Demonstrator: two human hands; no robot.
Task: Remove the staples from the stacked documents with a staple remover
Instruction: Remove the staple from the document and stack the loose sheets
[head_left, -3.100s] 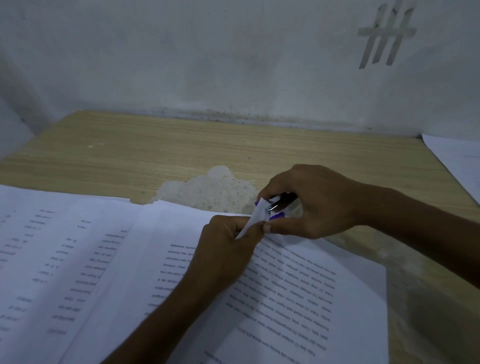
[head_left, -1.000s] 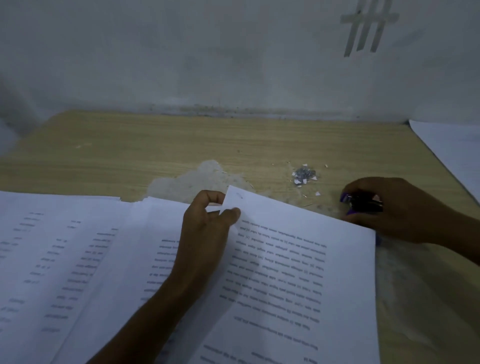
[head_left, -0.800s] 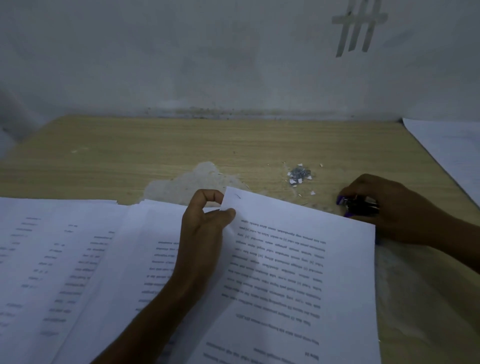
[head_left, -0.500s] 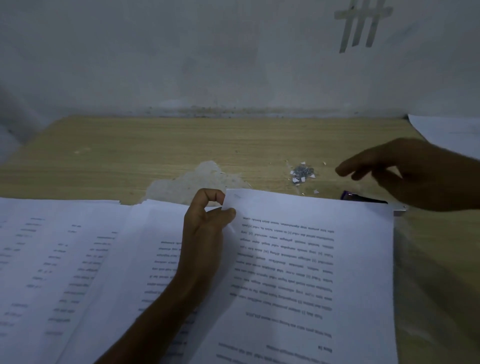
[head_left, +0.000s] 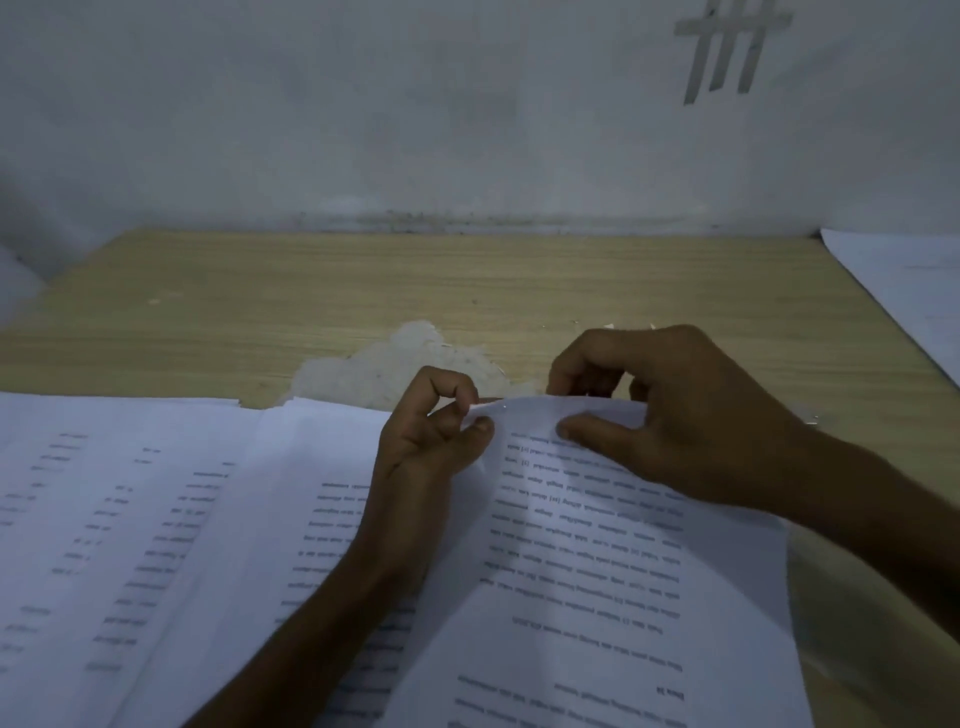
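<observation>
The left hand (head_left: 431, 441) and right hand (head_left: 675, 415) pinch the page (head_left: 597, 545); chipped patch (head_left: 395, 369) at eleven o'clock on the wooden tabletop (head_left: 363, 291), grey wall (head_left: 363, 104) behind.

1. Pages (head_left: 130, 519) are lying on the table (head_left: 363, 291), near left.
2. A document (head_left: 623, 571) is overlapping them on the right.
3. The left hand (head_left: 431, 447) and right hand (head_left: 691, 415) are gripping its far edge.
4. A sheet (head_left: 904, 291) is lying far right.

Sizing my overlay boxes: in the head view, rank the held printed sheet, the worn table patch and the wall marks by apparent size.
1. held printed sheet, largest by far.
2. worn table patch, partly covered by paper.
3. wall marks; near the patch's size and farther away, so unsure.
</observation>
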